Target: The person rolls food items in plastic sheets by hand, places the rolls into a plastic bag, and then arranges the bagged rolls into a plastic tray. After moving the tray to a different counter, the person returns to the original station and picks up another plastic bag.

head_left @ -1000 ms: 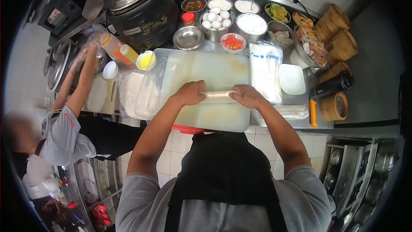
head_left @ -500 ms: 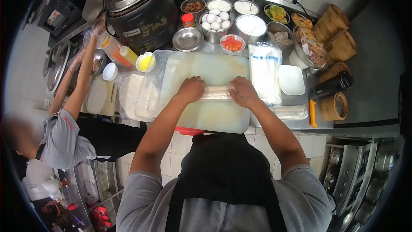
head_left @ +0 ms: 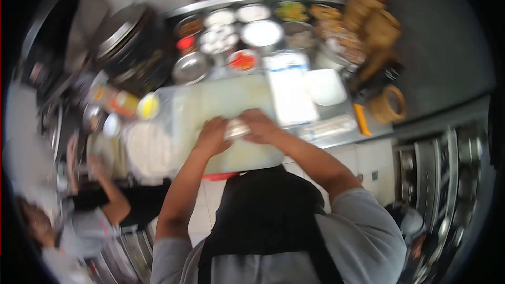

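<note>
rolling step: both hands on the wrapper roll

the person stands at a pale cutting board (head_left: 226, 102) set on a steel counter (head_left: 336, 126). the frame is motion-blurred, so fine detail is limited.

position of the work: a pale, translucent roll (head_left: 235, 129) lies on the near half of the board, crosswise to the person. only its short middle section shows between the two hands.

hand state: the left hand (head_left: 212, 137) is curled over the left end of the roll, fingers bent down onto it. the right hand (head_left: 256, 126) is curled over the right end in the same way. both grasp the roll; the hands sit close together, almost touching.

step in hand, as a judgement: the roll appears formed and is being tightened or finished against the board.

next move, as a judgement: it calls for even pressure from both hands, so the thin wrapper does not tear or unroll, and a flat landing place.

surroundings: a white stack of sheets (head_left: 289, 94) and a white square dish (head_left: 326, 87) lie just right of the board; bowls of ingredients (head_left: 242, 31) line the far edge. a co-worker (head_left: 79, 221) is at lower left.
</note>
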### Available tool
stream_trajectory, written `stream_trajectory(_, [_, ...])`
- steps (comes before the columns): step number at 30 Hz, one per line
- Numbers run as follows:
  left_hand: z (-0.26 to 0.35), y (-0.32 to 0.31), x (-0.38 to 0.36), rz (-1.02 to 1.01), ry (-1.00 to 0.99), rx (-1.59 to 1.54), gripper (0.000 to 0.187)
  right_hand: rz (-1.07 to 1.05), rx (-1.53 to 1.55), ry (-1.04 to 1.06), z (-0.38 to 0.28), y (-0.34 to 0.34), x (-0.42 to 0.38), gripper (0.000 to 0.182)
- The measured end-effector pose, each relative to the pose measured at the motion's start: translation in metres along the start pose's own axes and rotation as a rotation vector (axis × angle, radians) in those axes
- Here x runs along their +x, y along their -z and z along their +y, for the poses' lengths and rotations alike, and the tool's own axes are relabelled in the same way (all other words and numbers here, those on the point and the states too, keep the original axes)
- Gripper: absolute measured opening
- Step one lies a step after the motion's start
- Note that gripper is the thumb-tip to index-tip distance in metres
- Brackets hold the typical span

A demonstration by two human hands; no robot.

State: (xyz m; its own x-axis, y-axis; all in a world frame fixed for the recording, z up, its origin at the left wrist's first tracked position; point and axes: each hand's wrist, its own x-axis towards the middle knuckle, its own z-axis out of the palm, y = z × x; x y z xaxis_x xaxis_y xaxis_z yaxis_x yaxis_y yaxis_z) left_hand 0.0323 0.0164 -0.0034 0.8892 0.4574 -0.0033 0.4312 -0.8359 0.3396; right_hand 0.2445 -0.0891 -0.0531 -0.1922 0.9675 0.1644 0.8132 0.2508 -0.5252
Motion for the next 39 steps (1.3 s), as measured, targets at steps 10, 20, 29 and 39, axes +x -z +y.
stream_trajectory(10, [0.019, -0.008, 0.016, -0.004, -0.156, -0.018, 0.072, 0.268, 0.176, -0.254, -0.051, 0.001, -0.058, 0.040])
stream_trajectory(20, [0.042, -0.017, 0.015, -0.121, -0.172, 0.055, 0.067, 0.249, 0.502, -0.535, -0.089, -0.018, -0.135, 0.033])
stream_trajectory(29, [0.083, -0.029, -0.035, -0.162, -0.302, -0.029, 0.068, 0.185, 0.607, -0.834, -0.107, -0.085, -0.160, 0.062])
stream_trajectory(39, [0.110, -0.040, -0.065, -0.224, -0.345, -0.061, 0.074, 0.540, 1.810, -0.845, -0.135, -0.118, -0.142, 0.074])
